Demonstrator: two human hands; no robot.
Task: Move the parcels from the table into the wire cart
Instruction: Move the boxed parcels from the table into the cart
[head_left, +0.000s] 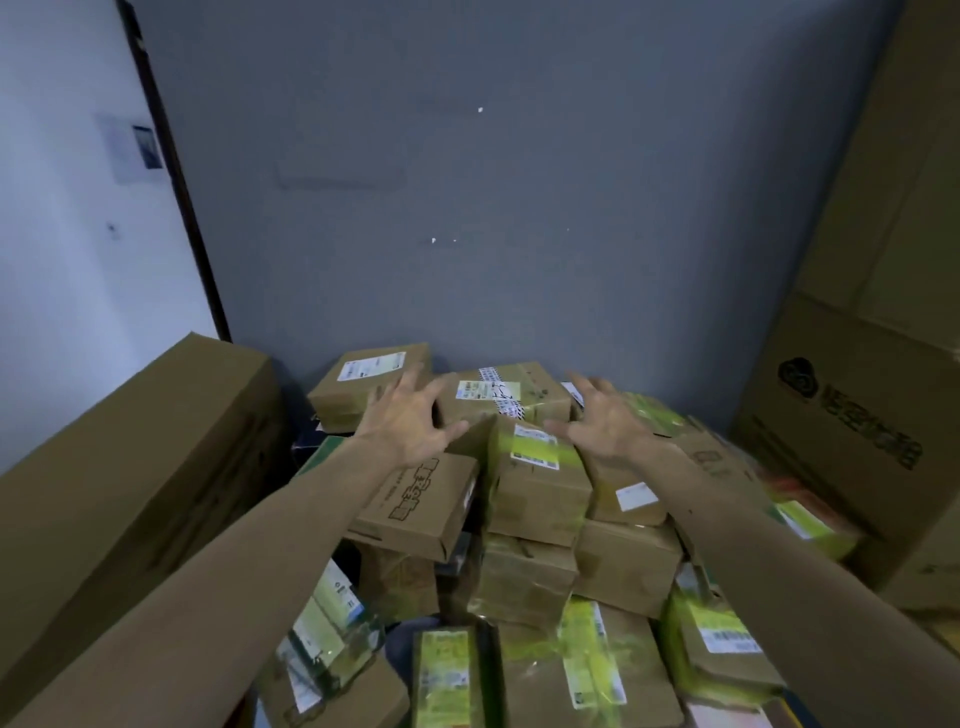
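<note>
Reaching over the parcels (530, 499), the left hand (413, 418) and right hand (605, 423) spread their fingers wide and hold nothing (whether either touches cardboard, I cannot tell). A taped parcel (501, 397) lies between them, atop the heap, near the wall (467, 208).

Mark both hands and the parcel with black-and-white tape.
left hand (410, 423): head view, back of hand.
right hand (605, 423): head view, back of hand.
parcel with black-and-white tape (535, 389): head view, top face right of the tape.

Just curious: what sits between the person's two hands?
In the head view, a brown parcel with black-and-white tape lies between the left hand and right hand, both open.
</note>
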